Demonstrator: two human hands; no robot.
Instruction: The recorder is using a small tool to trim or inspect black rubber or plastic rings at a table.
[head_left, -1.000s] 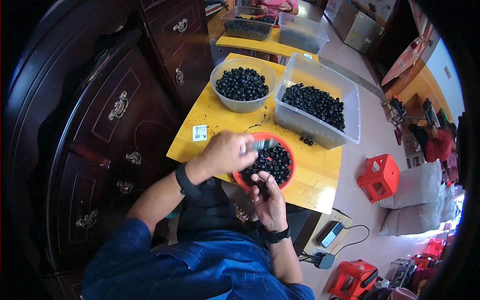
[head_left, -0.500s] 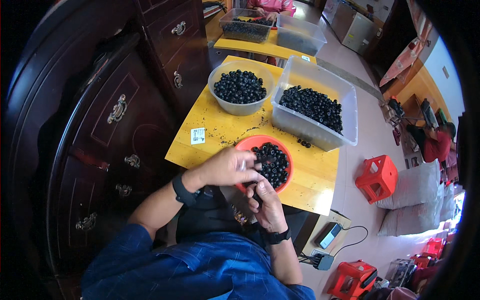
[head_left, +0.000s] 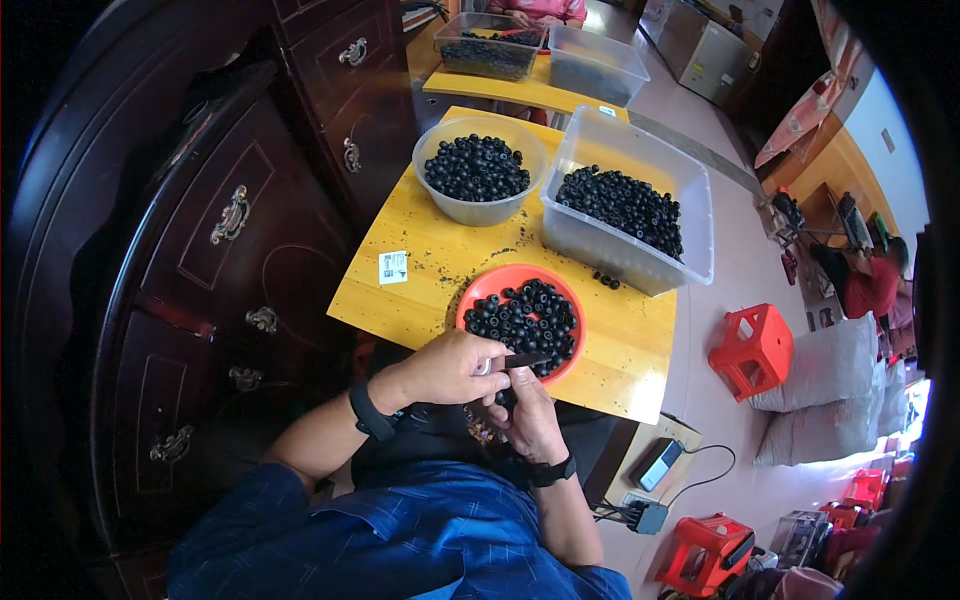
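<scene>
My left hand is closed around a small dark-bladed tool, its tip pointing right. My right hand sits just below and right of it, pinching a small black round piece against the tool. Both hands meet at the near edge of a red bowl full of small black round pieces, on a yellow wooden table. A black band is on each wrist.
A round clear bowl and a clear rectangular tub, both holding black pieces, stand farther back. A white tag lies on the table. A dark wooden cabinet is to the left, a red stool to the right.
My left hand has pulled back from over the red bowl toward my body. Both hands now meet at the bowl's near edge.
</scene>
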